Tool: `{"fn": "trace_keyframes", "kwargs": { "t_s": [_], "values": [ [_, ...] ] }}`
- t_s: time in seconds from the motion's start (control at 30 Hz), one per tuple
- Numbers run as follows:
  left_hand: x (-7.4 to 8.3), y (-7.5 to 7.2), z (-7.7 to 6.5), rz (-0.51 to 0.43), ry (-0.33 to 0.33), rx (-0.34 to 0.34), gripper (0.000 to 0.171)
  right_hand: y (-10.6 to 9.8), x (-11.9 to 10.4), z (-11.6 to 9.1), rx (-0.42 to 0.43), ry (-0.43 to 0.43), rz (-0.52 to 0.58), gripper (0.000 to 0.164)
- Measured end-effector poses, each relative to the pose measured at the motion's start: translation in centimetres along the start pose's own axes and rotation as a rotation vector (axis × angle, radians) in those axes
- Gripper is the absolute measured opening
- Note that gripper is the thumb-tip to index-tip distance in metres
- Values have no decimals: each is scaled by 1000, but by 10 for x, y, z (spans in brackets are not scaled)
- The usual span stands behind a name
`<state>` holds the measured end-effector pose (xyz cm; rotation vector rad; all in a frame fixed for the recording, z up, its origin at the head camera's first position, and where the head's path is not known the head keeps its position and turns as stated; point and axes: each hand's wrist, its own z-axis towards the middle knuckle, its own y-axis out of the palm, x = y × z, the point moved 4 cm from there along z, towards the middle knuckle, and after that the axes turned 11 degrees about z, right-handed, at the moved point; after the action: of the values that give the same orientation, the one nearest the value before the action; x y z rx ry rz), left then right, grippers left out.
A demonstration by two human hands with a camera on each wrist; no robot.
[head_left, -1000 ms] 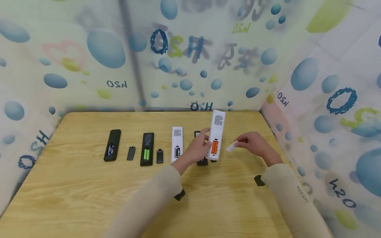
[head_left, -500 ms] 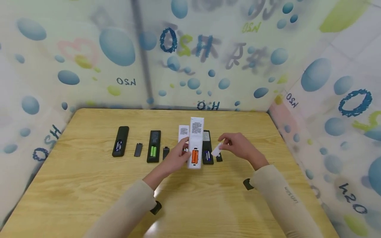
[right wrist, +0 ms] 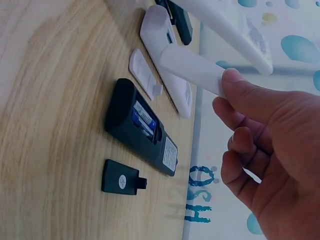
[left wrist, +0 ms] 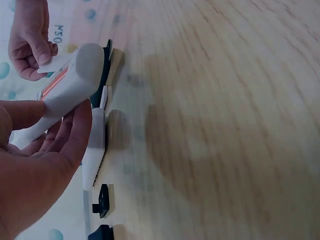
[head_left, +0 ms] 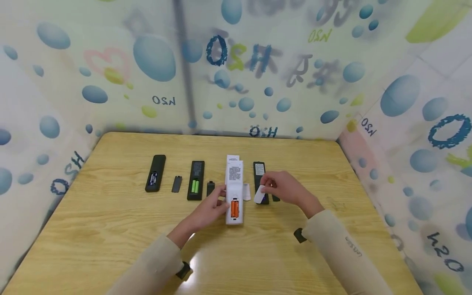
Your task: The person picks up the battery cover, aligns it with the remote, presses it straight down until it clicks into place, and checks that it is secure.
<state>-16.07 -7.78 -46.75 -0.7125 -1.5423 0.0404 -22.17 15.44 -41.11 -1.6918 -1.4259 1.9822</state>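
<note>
My left hand (head_left: 206, 213) grips a white remote control (head_left: 234, 176) by its side, above the table. Its back faces up, and two orange batteries (head_left: 234, 209) lie in the uncovered compartment. To the right of it, my right hand (head_left: 284, 188) pinches a white battery cover (right wrist: 192, 67) between thumb and index finger, apart from the remote. Another white remote (right wrist: 175, 90) lies beneath, mostly hidden in the head view, with its own white cover (head_left: 246, 191) beside it. Below my right hand lies a black remote (right wrist: 145, 132) with blue batteries, next to its black cover (right wrist: 121, 177).
Farther left on the wooden table (head_left: 147, 237) are a black remote (head_left: 197, 170) with green batteries and its cover (head_left: 210, 187). Beyond them come another black remote (head_left: 156, 168) and a dark cover (head_left: 177, 184). A patterned wall (head_left: 206, 102) rises behind the table's back edge.
My left hand has carried the white remote left and lower, over the other white remote. The right hand has followed leftward with the cover, now over the black remote. The head view has shifted slightly.
</note>
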Motion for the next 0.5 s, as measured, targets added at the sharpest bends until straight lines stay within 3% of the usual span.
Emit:
{"fn": "trace_keyframes", "kwargs": {
  "t_s": [0.27, 0.5],
  "values": [
    [-2, 5, 3, -29, 30, -41, 61, 6, -1, -4, -16, 17, 18, 12],
    [-8, 10, 8, -50, 37, -26, 63, 7, -1, -10, 23, 11, 84, 11]
  ]
}}
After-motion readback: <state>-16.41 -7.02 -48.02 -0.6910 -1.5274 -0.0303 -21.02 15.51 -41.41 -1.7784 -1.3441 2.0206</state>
